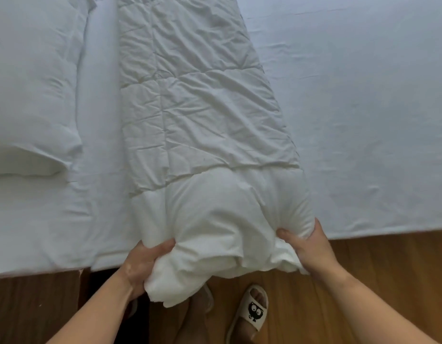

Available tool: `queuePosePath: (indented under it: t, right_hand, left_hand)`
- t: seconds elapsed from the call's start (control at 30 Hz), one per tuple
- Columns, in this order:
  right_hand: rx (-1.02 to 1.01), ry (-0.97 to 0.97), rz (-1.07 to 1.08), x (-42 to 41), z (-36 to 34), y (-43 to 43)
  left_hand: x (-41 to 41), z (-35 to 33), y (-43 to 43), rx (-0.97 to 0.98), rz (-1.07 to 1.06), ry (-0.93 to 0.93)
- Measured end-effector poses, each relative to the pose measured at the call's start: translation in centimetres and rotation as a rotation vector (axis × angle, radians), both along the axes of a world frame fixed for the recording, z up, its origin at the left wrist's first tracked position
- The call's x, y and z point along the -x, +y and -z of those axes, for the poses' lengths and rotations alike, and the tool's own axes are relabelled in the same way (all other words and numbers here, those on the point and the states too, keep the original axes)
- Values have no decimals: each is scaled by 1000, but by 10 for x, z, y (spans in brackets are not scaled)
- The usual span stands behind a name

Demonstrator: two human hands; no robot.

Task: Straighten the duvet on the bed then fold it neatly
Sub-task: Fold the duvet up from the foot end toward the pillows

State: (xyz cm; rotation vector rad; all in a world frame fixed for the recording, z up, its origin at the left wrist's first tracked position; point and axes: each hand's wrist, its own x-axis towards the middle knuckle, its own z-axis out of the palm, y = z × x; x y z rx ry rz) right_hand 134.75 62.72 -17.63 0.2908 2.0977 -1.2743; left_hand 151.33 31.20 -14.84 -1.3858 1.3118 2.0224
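At bed edge, left hand (143, 264), right hand (306, 244) gripping bunched duvet (202, 120)

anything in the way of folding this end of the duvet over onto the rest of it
Nothing visible. The left hand and right hand both grip the near end of the duvet, and the stretch ahead has nothing on it. The pillow lies off to its left.

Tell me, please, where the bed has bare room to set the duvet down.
Widest: bare sheet right of the duvet, up to the bed's edge. A smaller patch lies between the pillow and that edge. Pillow crowds the left.
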Motion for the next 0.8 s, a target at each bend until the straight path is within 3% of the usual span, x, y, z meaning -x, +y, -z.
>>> queuePosePath:
  t: [0.1, 0.17, 0.27, 0.37, 0.53, 0.7, 0.8]
  right_hand:
    - [-23, -42, -24, 14, -13, 6]
    - [75, -90, -26, 20, -27, 32]
    - [51, -230, 47, -5, -12, 45]
    - [-33, -288, -4, -42, 16, 23]
    - [38, -306, 0, -36, 3, 30]
    - [98, -274, -7, -20, -4, 31]
    - [65, -260, -13, -24, 8, 29]
  left_hand:
    - [2, -16, -12, 281, 152, 7]
    - [-8, -25, -33, 514, 250, -36]
    - [-27, -15, -39, 666, 333, -134]
    - [-42, 14, -28, 550, 346, -178]
    - [-55, 16, -46, 295, 295, -150]
    - [-57, 8, -39, -67, -50, -117]
    - [-46, 9, -20, -33, -113, -170]
